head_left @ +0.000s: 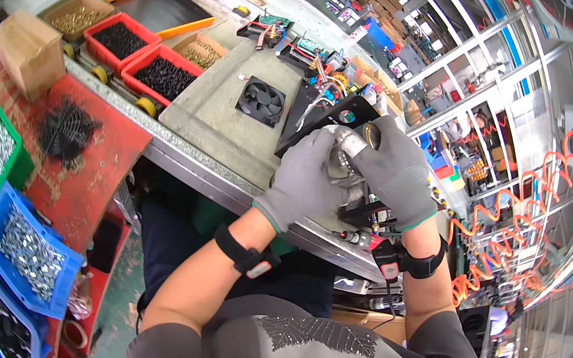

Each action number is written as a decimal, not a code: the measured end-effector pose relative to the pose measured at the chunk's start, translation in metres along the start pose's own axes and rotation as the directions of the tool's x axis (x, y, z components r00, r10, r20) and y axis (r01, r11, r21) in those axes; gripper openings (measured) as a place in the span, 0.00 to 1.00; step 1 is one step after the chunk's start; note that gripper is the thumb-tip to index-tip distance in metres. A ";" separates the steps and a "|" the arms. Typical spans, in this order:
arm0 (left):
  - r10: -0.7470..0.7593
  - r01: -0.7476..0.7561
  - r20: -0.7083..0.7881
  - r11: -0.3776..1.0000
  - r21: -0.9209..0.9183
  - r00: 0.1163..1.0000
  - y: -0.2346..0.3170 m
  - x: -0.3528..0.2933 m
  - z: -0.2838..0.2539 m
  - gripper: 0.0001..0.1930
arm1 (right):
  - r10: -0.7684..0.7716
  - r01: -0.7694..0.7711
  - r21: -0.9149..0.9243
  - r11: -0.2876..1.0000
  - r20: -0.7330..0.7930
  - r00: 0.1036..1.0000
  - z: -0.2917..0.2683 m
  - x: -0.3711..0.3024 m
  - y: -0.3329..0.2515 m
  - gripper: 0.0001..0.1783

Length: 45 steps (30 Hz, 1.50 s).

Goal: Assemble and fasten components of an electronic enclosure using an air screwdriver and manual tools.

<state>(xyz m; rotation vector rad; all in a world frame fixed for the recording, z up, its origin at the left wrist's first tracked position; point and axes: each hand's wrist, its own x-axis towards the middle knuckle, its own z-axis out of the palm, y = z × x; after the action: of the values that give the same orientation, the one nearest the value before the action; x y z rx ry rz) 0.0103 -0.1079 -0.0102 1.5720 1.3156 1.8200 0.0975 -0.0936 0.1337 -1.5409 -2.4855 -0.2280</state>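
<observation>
My left hand [303, 180], in a grey glove, is bent over the near side of a black metal case [353, 110]. My right hand [396, 173], gloved the same way, meets it from the right, with its fingers curled. Both hands' fingers are drawn together over the case, and what they hold between them is hidden. A round, brass-coloured ring [371, 136] shows beside the right fingers. Coloured wires and a circuit board [331, 80] stick up behind the case. Left of it, a black cooling fan [261, 101] lies flat on the grey work board [201, 110].
Red bins [164, 74] of black screws and cartons of brass-coloured screws stand at the back left. A green bin [24, 152] and a blue bin [67, 269] hold metal parts. Black wire grilles [68, 129] lie on the red table. Orange coiled hoses [522, 209] hang at right.
</observation>
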 end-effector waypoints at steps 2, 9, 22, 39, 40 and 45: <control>0.025 -0.025 -0.004 0.997 -0.071 1.000 -0.007 0.005 -0.008 0.43 | -0.095 0.094 -0.030 0.995 -0.061 0.994 0.000 -0.003 -0.003 0.31; 0.076 -0.067 -0.134 0.995 0.069 0.988 0.008 -0.012 0.000 0.45 | -0.096 0.100 0.033 0.994 -0.107 0.990 0.006 -0.001 -0.011 0.21; 0.024 -0.022 0.012 0.990 -0.141 1.000 0.008 0.010 0.013 0.41 | -0.202 0.211 0.020 0.977 -0.216 0.955 0.016 -0.003 0.016 0.19; 0.151 -0.077 0.307 0.968 -0.240 0.940 0.000 0.028 0.002 0.49 | -0.414 0.442 0.202 0.874 -0.165 0.895 0.014 0.006 0.047 0.18; 0.163 -0.094 0.301 0.969 -0.229 0.940 0.001 0.029 0.000 0.49 | -0.475 0.503 0.198 0.841 -0.175 0.863 0.013 0.007 0.049 0.17; 0.174 -0.040 0.379 0.941 -0.337 0.909 0.003 0.026 -0.001 0.51 | -0.654 0.680 0.169 0.714 -0.189 0.733 0.012 0.014 0.061 0.22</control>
<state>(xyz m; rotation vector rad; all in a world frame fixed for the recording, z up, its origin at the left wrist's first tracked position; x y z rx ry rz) 0.0026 -0.0886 0.0064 1.7389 0.7140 1.5547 0.1450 -0.0517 0.1269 -0.4596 -2.7462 -0.1222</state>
